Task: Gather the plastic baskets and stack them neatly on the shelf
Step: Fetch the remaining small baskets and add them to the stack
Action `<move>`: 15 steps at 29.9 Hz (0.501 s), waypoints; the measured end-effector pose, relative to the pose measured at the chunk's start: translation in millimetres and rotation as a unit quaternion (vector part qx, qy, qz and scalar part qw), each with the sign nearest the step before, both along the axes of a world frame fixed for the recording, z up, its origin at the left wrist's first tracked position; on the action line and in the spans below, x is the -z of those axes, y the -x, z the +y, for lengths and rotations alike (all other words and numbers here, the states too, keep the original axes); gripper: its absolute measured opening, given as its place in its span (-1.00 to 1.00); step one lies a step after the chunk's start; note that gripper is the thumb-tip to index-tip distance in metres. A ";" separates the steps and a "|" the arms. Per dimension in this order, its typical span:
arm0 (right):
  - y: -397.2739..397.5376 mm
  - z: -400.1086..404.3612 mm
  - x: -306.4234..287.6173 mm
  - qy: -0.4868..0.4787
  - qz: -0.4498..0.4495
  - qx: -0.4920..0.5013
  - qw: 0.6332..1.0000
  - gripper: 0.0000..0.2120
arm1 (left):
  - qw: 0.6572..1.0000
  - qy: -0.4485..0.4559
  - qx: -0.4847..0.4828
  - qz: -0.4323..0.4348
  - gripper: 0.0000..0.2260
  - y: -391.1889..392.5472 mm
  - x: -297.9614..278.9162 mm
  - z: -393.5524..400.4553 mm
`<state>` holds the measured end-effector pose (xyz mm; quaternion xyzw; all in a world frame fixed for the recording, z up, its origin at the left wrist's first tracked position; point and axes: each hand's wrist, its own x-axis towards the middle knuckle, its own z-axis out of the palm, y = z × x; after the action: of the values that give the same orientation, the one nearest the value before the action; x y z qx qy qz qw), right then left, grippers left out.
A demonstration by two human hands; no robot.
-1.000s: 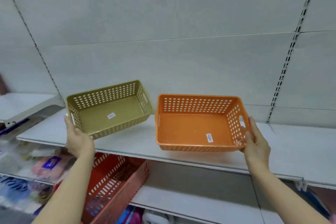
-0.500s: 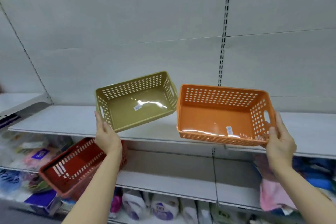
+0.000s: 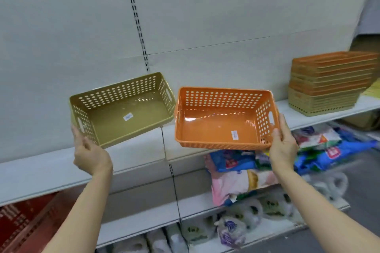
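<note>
My left hand (image 3: pixel 90 156) grips the near left end of an olive-green perforated basket (image 3: pixel 123 113), held in the air and tilted, with a white sticker on its floor. An orange perforated basket (image 3: pixel 222 121) hangs beside it, and my right hand (image 3: pixel 282 146) holds its right end by the handle slot. Both baskets are empty and lifted above the white shelf (image 3: pixel 51 170). At the far right of that shelf stands a nested stack of orange and olive baskets (image 3: pixel 329 84).
A red basket (image 3: pixel 24 220) sits on the lower shelf at the bottom left. Bagged goods (image 3: pixel 257 172) crowd the lower shelves to the right and below. Slotted uprights run down the grey back panel (image 3: pixel 205 16).
Both baskets have been lifted off the shelf and carried to the right. The view has swung right, bringing the basket stack into sight and pushing the red basket to the left corner.
</note>
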<state>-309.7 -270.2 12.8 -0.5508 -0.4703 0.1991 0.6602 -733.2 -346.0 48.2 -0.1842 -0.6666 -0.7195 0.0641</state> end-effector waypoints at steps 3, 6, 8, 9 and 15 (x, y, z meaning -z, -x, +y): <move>-49.7 7.6 -10.0 -0.019 0.000 0.015 1.000 -0.56 | 1.000 -0.013 0.018 0.004 -0.54 -45.8 -13.3 23.3; -100.2 19.6 -23.4 -0.042 -0.001 0.012 0.999 -0.56 | 0.998 -0.049 0.033 -0.007 -0.53 -97.3 -27.6 43.1; -136.8 32.1 -32.4 -0.056 -0.003 0.011 0.998 -0.56 | 0.997 -0.065 0.028 0.003 -0.53 -132.4 -34.3 56.3; -154.8 38.1 -38.0 -0.067 -0.005 0.013 0.998 -0.56 | 0.997 -0.071 0.024 0.006 -0.53 -149.9 -37.0 63.1; -243.2 82.5 -60.4 -0.086 0.004 0.018 0.996 -0.56 | 0.997 -0.079 0.024 0.002 -0.53 -234.6 -41.7 108.1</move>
<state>-66.5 -187.7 73.3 -0.4997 -0.4729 0.1481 0.7105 -498.6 -237.9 89.9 -0.1955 -0.6033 -0.7706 0.0625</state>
